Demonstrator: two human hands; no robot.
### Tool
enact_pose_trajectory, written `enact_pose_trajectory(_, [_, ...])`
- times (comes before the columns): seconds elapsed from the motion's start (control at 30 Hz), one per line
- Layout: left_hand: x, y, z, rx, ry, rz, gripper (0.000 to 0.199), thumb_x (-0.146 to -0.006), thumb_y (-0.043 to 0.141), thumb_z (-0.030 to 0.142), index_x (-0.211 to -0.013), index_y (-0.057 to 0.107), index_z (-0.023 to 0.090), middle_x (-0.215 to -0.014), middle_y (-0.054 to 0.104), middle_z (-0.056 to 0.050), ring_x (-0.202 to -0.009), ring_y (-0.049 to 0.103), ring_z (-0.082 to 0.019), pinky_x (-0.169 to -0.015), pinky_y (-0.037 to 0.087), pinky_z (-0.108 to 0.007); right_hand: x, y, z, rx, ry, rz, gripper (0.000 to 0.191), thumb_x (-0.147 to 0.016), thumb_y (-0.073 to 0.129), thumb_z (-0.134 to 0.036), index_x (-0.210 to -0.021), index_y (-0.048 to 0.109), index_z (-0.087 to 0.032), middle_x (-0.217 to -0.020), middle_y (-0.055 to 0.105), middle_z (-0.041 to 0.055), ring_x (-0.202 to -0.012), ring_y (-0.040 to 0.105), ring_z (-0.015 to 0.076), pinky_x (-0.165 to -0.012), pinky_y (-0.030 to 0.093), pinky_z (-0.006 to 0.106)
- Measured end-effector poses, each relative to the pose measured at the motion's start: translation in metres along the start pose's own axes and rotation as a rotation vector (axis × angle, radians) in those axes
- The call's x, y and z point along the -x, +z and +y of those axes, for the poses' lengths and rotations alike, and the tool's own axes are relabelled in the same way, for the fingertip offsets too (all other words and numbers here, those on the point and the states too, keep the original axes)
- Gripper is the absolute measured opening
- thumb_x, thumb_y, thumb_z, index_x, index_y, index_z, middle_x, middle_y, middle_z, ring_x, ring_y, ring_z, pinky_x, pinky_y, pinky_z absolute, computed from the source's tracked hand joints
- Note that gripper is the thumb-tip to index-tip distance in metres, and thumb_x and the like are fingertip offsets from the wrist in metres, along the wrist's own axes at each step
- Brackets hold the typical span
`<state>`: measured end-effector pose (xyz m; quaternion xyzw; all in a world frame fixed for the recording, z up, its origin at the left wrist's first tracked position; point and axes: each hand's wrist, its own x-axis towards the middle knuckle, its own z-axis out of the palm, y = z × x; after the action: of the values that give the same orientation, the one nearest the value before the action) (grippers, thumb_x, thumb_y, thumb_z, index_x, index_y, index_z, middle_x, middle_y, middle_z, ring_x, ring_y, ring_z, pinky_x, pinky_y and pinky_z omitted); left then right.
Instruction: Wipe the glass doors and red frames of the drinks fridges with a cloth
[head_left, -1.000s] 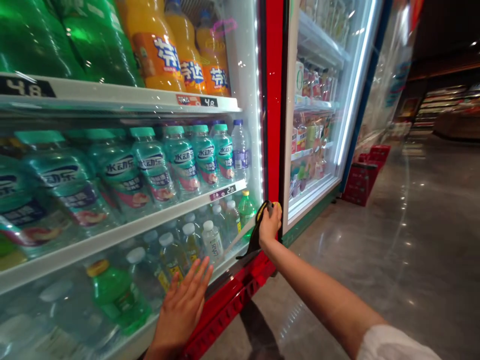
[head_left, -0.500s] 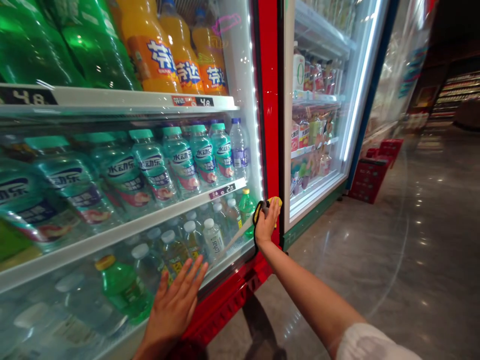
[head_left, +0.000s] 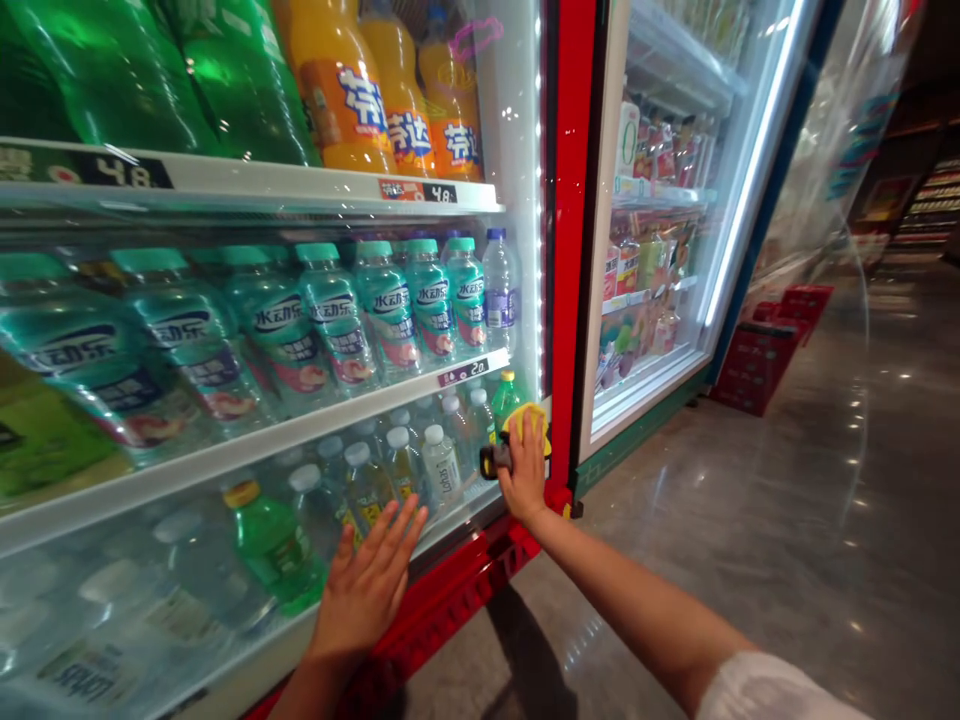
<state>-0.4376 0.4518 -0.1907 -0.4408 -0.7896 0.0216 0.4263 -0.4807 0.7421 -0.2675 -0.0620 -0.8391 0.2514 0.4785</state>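
Observation:
My right hand (head_left: 525, 470) is at the lower right edge of the glass door, its fingers over a yellow cloth (head_left: 534, 412) pressed against the door. A dark, strap-like piece (head_left: 495, 460) shows at its thumb side; I cannot tell what it is. My left hand (head_left: 375, 575) is held flat at the lower part of the glass, fingers stretched out, with nothing in it. Behind the glass, near my right hand, stands a green bottle (head_left: 508, 397). Small clear bottles with white caps (head_left: 442, 465) are on the bottom shelf near my left fingertips.
The red door frame (head_left: 568, 250) edges the cooler. Above are teal-capped bottles (head_left: 390, 310) and large orange soda bottles (head_left: 337, 90). A second lit cooler (head_left: 660, 200) stands to the right, with red boxes (head_left: 754, 365) on the shiny floor (head_left: 750, 520) beyond.
My right hand and the yellow cloth have moved left and down, from the door's edge further onto the glass. My left hand stays flat; the view has shifted a little.

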Motion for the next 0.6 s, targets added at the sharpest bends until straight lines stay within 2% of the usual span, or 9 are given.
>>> enact_pose_trajectory(0.07, [0.003, 0.0, -0.002, -0.008, 0.001, 0.001, 0.077, -0.093, 0.049, 0.02, -0.163, 0.019, 0.028, -0.155, 0.047, -0.001, -0.158, 0.009, -0.011, -0.13, -0.009, -0.048, 0.016, -0.01, 0.011, 0.049, -0.225, -0.14, 0.091, -0.079, 0.056, -0.014, -0.163, 0.024, -0.027, -0.173, 0.008, 0.0039, -0.159, -0.004, 0.0353, -0.124, 0.021, 0.066])
enact_pose_trajectory(0.13, [0.006, -0.002, -0.004, -0.016, -0.006, 0.005, 0.077, -0.092, 0.049, 0.019, -0.163, 0.019, 0.028, -0.156, 0.046, -0.002, -0.158, 0.01, -0.012, -0.129, -0.01, -0.048, 0.022, -0.02, 0.028, 0.061, -0.299, -0.197, 0.093, -0.076, 0.056, -0.01, -0.161, 0.028, -0.032, -0.173, 0.013, 0.0026, -0.159, 0.001, 0.035, -0.123, 0.023, 0.066])
enact_pose_trajectory(0.23, [0.011, -0.003, -0.006, -0.025, -0.007, 0.009, 0.076, -0.093, 0.049, 0.02, -0.163, 0.019, 0.029, -0.154, 0.048, -0.002, -0.157, 0.012, -0.012, -0.129, -0.01, -0.048, 0.009, -0.022, 0.033, 0.049, -0.167, -0.059, 0.091, -0.082, 0.05, -0.01, -0.164, 0.015, -0.029, -0.174, 0.004, 0.0043, -0.159, 0.001, 0.034, -0.123, 0.025, 0.066])
enact_pose_trajectory(0.3, [0.015, -0.004, -0.007, -0.032, 0.006, 0.009, 0.076, -0.093, 0.049, 0.019, -0.163, 0.019, 0.029, -0.153, 0.05, -0.002, -0.157, 0.012, -0.012, -0.13, -0.01, -0.048, 0.0, -0.017, 0.018, 0.037, -0.081, 0.042, 0.09, -0.086, 0.048, -0.012, -0.165, 0.006, -0.025, -0.173, -0.005, 0.0063, -0.159, -0.006, 0.0348, -0.123, 0.023, 0.067])
enact_pose_trajectory(0.37, [0.018, -0.003, -0.008, -0.038, 0.017, 0.004, 0.076, -0.093, 0.049, 0.019, -0.163, 0.02, 0.029, -0.152, 0.051, -0.001, -0.157, 0.012, -0.013, -0.13, -0.01, -0.048, 0.001, -0.011, 0.001, 0.039, -0.111, 0.021, 0.091, -0.085, 0.052, -0.014, -0.165, 0.009, -0.024, -0.173, -0.005, 0.0072, -0.158, -0.01, 0.0374, -0.122, 0.02, 0.069])
enact_pose_trajectory(0.43, [0.021, -0.003, -0.009, -0.044, 0.017, -0.004, 0.075, -0.094, 0.05, 0.02, -0.162, 0.02, 0.029, -0.152, 0.052, -0.001, -0.157, 0.012, -0.012, -0.13, -0.01, -0.048, 0.011, -0.01, -0.007, 0.052, -0.265, -0.129, 0.092, -0.079, 0.059, -0.015, -0.163, 0.024, -0.026, -0.173, 0.008, 0.0068, -0.158, -0.004, 0.0403, -0.122, 0.017, 0.072])
enact_pose_trajectory(0.53, [0.026, -0.002, -0.01, -0.052, 0.012, -0.029, 0.075, -0.094, 0.05, 0.02, -0.162, 0.02, 0.029, -0.152, 0.051, 0.0, -0.157, 0.011, -0.012, -0.129, -0.011, -0.048, 0.022, -0.021, 0.003, 0.076, -0.502, -0.366, 0.084, -0.073, 0.062, -0.013, -0.153, 0.046, -0.035, -0.166, 0.036, 0.003, -0.157, 0.013, 0.0391, -0.122, 0.016, 0.071])
enact_pose_trajectory(0.6, [0.029, -0.002, -0.011, -0.067, 0.005, -0.012, 0.075, -0.094, 0.051, 0.02, -0.162, 0.021, 0.029, -0.152, 0.051, 0.0, -0.157, 0.012, -0.012, -0.129, -0.011, -0.048, 0.017, -0.029, 0.007, 0.084, -0.504, -0.349, 0.081, -0.074, 0.06, -0.012, -0.15, 0.049, -0.035, -0.164, 0.04, 0.0024, -0.157, 0.016, 0.0377, -0.122, 0.017, 0.07])
